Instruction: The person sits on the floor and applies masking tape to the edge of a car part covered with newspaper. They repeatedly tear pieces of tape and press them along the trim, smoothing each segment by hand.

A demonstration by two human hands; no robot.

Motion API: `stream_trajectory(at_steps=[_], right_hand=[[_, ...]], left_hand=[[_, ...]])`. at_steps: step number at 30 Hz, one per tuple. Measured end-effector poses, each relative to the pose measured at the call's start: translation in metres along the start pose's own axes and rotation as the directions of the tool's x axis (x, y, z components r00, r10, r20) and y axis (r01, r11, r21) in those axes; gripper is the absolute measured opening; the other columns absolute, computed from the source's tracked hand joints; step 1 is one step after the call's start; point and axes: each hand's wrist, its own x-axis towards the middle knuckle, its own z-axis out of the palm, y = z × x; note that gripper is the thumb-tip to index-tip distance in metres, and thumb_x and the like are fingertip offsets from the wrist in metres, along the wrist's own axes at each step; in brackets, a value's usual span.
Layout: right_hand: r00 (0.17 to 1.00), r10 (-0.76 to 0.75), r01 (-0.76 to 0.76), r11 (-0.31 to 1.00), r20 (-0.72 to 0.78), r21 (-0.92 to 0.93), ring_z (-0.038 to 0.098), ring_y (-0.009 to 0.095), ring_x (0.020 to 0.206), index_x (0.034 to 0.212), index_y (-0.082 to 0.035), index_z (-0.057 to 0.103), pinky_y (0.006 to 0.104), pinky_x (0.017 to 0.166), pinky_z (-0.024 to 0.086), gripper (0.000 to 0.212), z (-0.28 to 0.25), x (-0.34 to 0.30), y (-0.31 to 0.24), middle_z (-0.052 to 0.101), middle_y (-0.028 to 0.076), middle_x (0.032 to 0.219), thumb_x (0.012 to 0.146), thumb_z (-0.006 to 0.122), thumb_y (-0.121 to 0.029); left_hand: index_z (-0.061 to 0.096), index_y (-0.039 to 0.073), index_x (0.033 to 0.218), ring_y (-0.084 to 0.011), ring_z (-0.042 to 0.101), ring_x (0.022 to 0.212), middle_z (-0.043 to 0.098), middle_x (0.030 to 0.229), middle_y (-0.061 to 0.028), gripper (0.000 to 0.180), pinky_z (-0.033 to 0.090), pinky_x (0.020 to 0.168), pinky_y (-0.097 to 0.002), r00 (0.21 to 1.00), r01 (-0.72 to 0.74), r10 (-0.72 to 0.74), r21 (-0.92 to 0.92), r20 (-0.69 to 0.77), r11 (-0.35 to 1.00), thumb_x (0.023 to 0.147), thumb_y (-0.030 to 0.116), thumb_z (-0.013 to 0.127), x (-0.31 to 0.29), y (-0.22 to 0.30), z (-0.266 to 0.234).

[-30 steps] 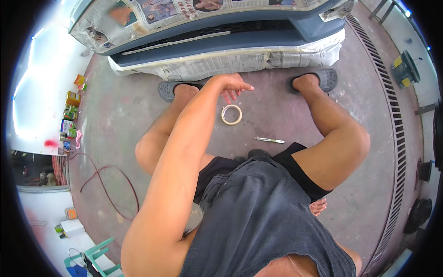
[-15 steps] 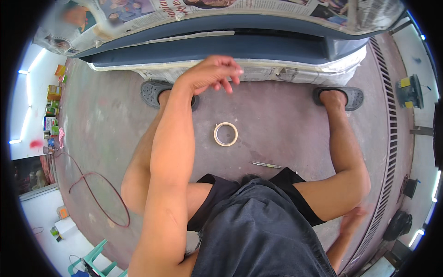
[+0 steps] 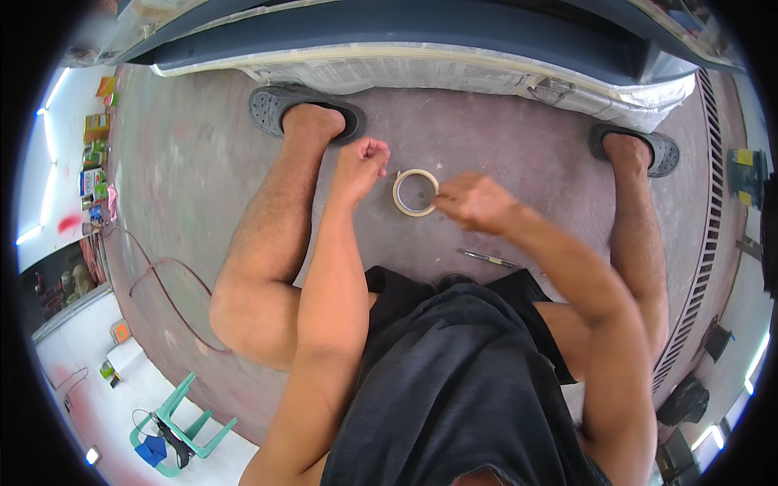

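Note:
A cream roll of masking tape (image 3: 398, 202) lies flat on the floor between my legs. My right hand (image 3: 478, 202) is at the roll's right side, its curled fingertips meeting or overlapping the rim. The hand is a little blurred, and whatever is between its fingers is hidden. To the left of the roll, apart from it, my left hand (image 3: 361, 170) has its fingers curled in, and nothing shows in them. A slim cutter knife (image 3: 487, 258) lies on the floor nearer my body, below my right forearm.
A dark blue-grey panel (image 3: 389, 44) with newspaper masking (image 3: 405, 71) crosses the far side. My grey clogs (image 3: 267, 109) stand near it. A red hose (image 3: 170, 263) curls on the left floor, by a green stool (image 3: 174, 405). A drain grate (image 3: 705, 243) runs along the right.
My right hand has swung from beside my right knee up to the tape roll. The left hand has drawn back from the panel, its fingers now curled. The whole view has shifted.

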Motion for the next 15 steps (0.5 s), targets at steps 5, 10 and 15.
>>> stream_trajectory(at_steps=[5, 10, 15], right_hand=[[0.907, 0.362, -0.378, 0.925, -0.216, -0.036, 0.065, 0.026, 0.087, 0.099, -0.009, 0.071, 0.0373, 0.083, 0.049, 0.016, 0.084, 0.042, -0.061, 0.065, 0.008, 0.092, 0.087, 0.075, -0.018], [0.880, 0.453, -0.452, 0.891, -0.144, 0.044, 0.065, 0.028, 0.092, 0.104, -0.007, 0.070, 0.0413, 0.087, 0.048, 0.020, 0.089, 0.048, -0.059, 0.067, 0.010, 0.095, 0.088, 0.076, -0.017], [0.810, 0.526, -0.433, 0.835, -0.261, 0.340, 0.066, 0.033, 0.101, 0.112, -0.005, 0.069, 0.0442, 0.092, 0.047, 0.021, -0.018, 0.039, -0.038, 0.069, 0.013, 0.106, 0.093, 0.072, -0.012]], left_hand=[[0.072, -0.001, 0.112, -0.0113, 0.068, 0.076, 0.071, 0.090, -0.0054, 0.019, 0.051, 0.067, -0.0278, 0.999, 0.041, -0.040, 0.120, -0.011, 0.992, 0.095, 0.009, 0.069, -0.012, -0.013, -0.010], [0.072, 0.002, 0.118, -0.0113, 0.068, 0.083, 0.073, 0.100, -0.0039, 0.023, 0.050, 0.070, -0.0267, 0.998, 0.018, -0.017, 0.016, -0.054, 1.000, 0.097, 0.011, 0.069, -0.007, 0.013, -0.010], [0.073, 0.005, 0.125, -0.0118, 0.067, 0.093, 0.074, 0.110, -0.0038, 0.026, 0.048, 0.076, -0.0263, 0.998, -0.017, 0.002, -0.234, -0.064, 0.972, 0.102, 0.015, 0.067, -0.012, 0.053, -0.008]])
